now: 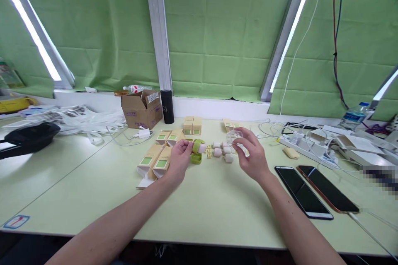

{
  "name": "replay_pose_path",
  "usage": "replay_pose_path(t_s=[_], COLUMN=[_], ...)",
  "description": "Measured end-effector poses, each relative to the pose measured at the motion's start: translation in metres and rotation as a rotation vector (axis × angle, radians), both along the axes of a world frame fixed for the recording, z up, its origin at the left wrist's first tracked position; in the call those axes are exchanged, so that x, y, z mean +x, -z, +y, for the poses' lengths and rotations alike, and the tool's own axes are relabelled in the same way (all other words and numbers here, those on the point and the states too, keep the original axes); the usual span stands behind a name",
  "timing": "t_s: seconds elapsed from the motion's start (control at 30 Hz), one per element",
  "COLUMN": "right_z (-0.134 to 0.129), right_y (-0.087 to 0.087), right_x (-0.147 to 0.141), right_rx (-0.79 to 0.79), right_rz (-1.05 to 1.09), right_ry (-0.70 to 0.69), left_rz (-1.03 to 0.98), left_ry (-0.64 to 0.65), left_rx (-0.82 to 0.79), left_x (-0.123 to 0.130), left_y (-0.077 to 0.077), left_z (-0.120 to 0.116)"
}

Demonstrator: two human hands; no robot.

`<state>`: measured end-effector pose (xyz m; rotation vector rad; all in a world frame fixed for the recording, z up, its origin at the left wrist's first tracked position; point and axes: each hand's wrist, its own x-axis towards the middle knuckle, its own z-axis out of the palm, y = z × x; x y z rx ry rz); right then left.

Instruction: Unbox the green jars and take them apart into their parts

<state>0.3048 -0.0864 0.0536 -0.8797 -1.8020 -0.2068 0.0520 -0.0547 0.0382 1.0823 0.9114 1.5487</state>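
My left hand pinches a green case-like piece with a pale pinkish block showing at its right side. Just below it on the table lies another green piece. In the fingers of my right hand is a thin clear-white item, perhaps a coiled cable or clear plastic; I cannot tell which. Several small pale blocks lie between my hands, and a column of small yellow pieces is to their left. Small tan boxes with green squares lie beside my left hand.
More tan boxes stand farther back. A cardboard carton and a black cylinder are by the wall. Two phones lie at right, near a cable-tangled power strip. White bundles and a black pouch are at left.
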Motion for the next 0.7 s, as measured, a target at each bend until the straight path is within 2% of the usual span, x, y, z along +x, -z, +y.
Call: replay_pose_path(t_s=[0.1,0.23,0.43,0.7], right_z=[0.004,0.008,0.009,0.011], right_y=[-0.007,-0.006,0.003,0.003], right_x=[0.023,0.042,0.040,0.037], right_rx=[-0.023,-0.123,-0.340,-0.511], right_rz=[-0.041,-0.172,-0.383,-0.479], right_ry=[0.140,0.326,0.396,0.468], left_rz=[-0.001,0.011,0.032,0.051], left_ry=[-0.005,0.004,0.016,0.024], left_rx=[0.006,0.010,0.009,0.003], left_x=[0.001,0.001,0.002,0.001], left_y=[0.000,0.000,0.000,-0.002], left_z=[0.000,-0.001,-0.002,-0.005])
